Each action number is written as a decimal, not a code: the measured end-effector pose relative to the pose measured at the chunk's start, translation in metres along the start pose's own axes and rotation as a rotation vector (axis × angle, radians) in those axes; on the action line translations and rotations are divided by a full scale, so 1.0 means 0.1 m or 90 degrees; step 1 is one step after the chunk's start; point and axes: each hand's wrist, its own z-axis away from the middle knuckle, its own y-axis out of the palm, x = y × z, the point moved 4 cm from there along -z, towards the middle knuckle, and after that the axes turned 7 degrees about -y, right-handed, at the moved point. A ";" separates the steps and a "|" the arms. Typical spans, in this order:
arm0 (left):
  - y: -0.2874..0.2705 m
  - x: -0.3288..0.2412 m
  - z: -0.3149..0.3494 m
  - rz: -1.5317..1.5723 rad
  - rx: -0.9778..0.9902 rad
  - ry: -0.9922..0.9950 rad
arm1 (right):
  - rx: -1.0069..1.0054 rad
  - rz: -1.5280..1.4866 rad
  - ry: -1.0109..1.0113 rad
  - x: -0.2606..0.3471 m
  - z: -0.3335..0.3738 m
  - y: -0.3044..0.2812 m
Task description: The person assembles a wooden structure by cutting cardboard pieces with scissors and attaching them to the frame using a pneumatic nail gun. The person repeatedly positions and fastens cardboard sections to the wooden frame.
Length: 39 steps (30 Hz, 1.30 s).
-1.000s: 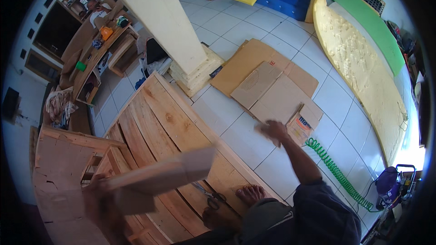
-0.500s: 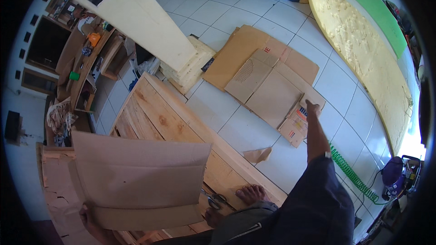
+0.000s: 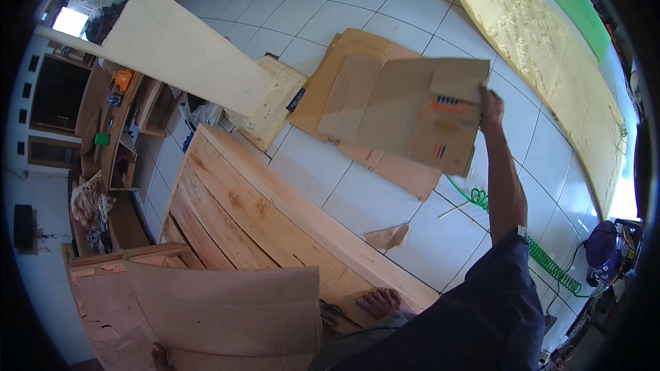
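Observation:
My right hand [image 3: 491, 108] grips the right edge of a flattened cardboard box [image 3: 399, 110], which is tilted up off the floor on that side. Beneath it lies a larger brown cardboard sheet [image 3: 352, 47] on the tiles. At lower left, my left hand [image 3: 159, 357] has its fingers at the edge of another creased cardboard sheet [image 3: 234, 309], most of the hand being hidden or cut off by the picture's edge. That sheet leans over a slatted wooden frame [image 3: 234, 199]. Beside its right edge lie scissors [image 3: 331, 310], partly covered.
My bare foot [image 3: 378, 301] rests on the wooden frame. A torn brown scrap [image 3: 388, 236] lies on the tiles. On the right are a green coiled hose [image 3: 550, 266], a purple machine [image 3: 602, 251] and a long yellow foam slab [image 3: 529, 62]. A pale tapered post [image 3: 185, 48] stands at upper left.
My right hand has taken hold of the flattened box and raised its right side off the floor. The sheet at my left hand sits lower in view.

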 end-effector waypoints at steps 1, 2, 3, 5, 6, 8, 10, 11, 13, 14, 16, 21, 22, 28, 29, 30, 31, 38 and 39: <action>-0.01 -0.07 0.04 0.005 -0.022 0.007 | -0.020 -0.111 -0.019 0.10 -0.06 0.06; 0.00 -0.14 0.07 0.041 -0.037 -0.056 | -0.074 -0.042 0.004 0.14 -0.10 0.03; 0.03 -0.24 0.13 0.080 -0.054 -0.118 | -0.110 -0.094 0.014 0.10 -0.09 0.02; 0.11 -0.52 0.23 0.168 -0.097 -0.249 | -0.219 -0.183 0.029 -0.19 0.04 0.00; 0.20 -0.68 0.26 0.231 -0.094 -0.305 | -0.114 0.068 0.011 -0.38 0.13 0.02; 0.39 -1.01 0.37 0.399 -0.062 -0.408 | 0.192 0.391 -0.098 -0.98 0.41 0.34; 0.52 -1.25 0.53 0.551 0.008 -0.495 | 0.354 0.576 -0.307 -1.60 0.75 0.76; 0.54 -1.30 0.60 0.528 0.038 -0.542 | 0.388 0.661 -0.381 -1.90 0.91 0.96; 0.43 -1.34 0.74 0.524 0.005 -0.617 | 0.462 0.496 -0.299 -2.33 0.99 1.35; 0.38 -1.35 0.78 0.546 0.012 -0.607 | 0.384 0.562 -0.430 -2.41 1.05 1.51; 0.30 -1.29 0.81 0.602 0.004 -0.655 | 0.312 0.605 -0.438 -2.47 0.98 1.64; 0.23 -1.08 0.76 0.647 -0.139 -0.645 | 0.311 0.789 -0.247 -2.17 0.85 1.66; 0.23 -1.06 0.72 0.674 -0.161 -0.615 | 0.334 0.783 -0.185 -2.08 0.88 1.59; -0.37 -1.05 0.35 0.787 -0.295 -0.495 | 0.505 0.745 -0.129 -0.98 2.02 1.13; -0.60 -1.12 0.30 0.823 -0.302 -0.494 | 0.552 0.734 -0.134 -0.67 2.30 1.08; -0.82 -1.22 0.23 0.892 -0.291 -0.442 | 0.599 0.723 -0.131 -0.32 2.59 1.02; -0.97 -1.32 0.18 0.853 -0.228 -0.529 | 0.641 0.707 -0.124 0.05 2.88 1.02; -1.43 -2.22 -0.04 1.097 -0.081 -0.711 | 0.926 0.685 -0.027 3.05 4.44 1.32; -1.49 -2.27 -0.10 1.134 -0.094 -0.714 | 0.956 0.691 -0.009 3.46 4.58 1.40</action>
